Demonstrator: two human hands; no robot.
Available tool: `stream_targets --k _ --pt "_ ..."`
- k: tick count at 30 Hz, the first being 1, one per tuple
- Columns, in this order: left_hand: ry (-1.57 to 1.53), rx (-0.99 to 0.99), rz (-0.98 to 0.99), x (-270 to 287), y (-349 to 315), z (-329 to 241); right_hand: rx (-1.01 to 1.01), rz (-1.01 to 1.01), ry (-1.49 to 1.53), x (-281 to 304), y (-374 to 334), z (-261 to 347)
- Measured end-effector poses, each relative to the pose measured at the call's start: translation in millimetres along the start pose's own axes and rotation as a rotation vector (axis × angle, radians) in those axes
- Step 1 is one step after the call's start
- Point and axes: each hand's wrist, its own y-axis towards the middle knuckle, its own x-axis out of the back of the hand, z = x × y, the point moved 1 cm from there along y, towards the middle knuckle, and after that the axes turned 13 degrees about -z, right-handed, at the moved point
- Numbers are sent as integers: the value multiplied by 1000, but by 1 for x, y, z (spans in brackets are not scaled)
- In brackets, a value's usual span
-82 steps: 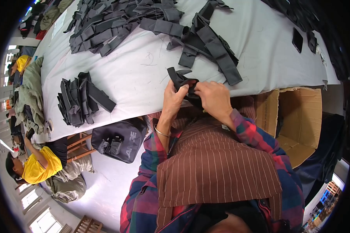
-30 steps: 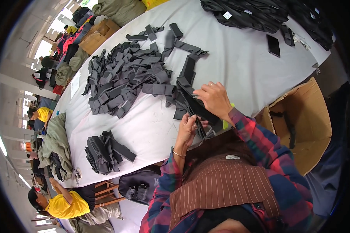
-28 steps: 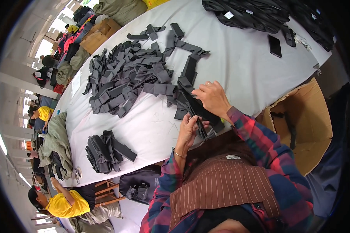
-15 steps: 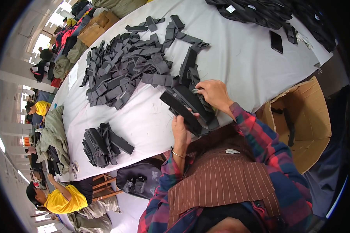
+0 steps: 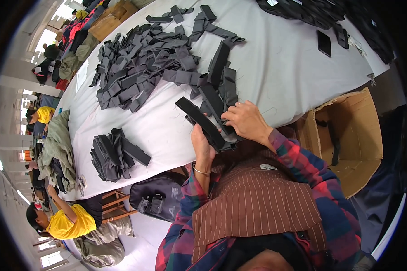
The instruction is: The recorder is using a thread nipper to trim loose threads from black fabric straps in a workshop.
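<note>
My left hand (image 5: 202, 147) is closed around dark fabric strips, with a long black strip (image 5: 198, 121) uppermost and slanting up to the left, at the table's near edge. Just right of it, my right hand (image 5: 249, 121) has its fingers bent together at the lower ends of other dark strips; what its fingertips pinch is hidden. A grey strip (image 5: 229, 86) and a thick black strip (image 5: 218, 63) lie beyond the hands. Farther left spreads a large loose heap of dark grey folded strips (image 5: 140, 67). A neater bunch of strips (image 5: 111, 156) rests at the near left.
A white-covered table (image 5: 276, 72) carries everything. A black phone (image 5: 324, 43) and black garments (image 5: 303, 16) lie at the far right. An open cardboard box (image 5: 357, 131) stands at the right edge. A dark bag (image 5: 160, 198) sits below the table's edge. A person in yellow (image 5: 72, 221) sits at left.
My right hand has come down nearer my left, its fingertips now at the strips' lower ends. The held black strip has shifted slightly left and up. The whole view has moved a little.
</note>
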Motion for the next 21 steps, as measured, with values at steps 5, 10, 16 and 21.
stream_targets --k 5,10,16,21 --pt "60 4 -72 -4 -5 -6 61 89 -61 -8 6 8" --pt "130 -23 -68 -3 -5 -6 59 82 -110 -27 2 9" --pt "-30 92 -5 -2 -16 -20 -163 26 40 -28 -2 2" --pt "-153 173 5 15 -10 -22 -465 9 409 -3 -4 13"
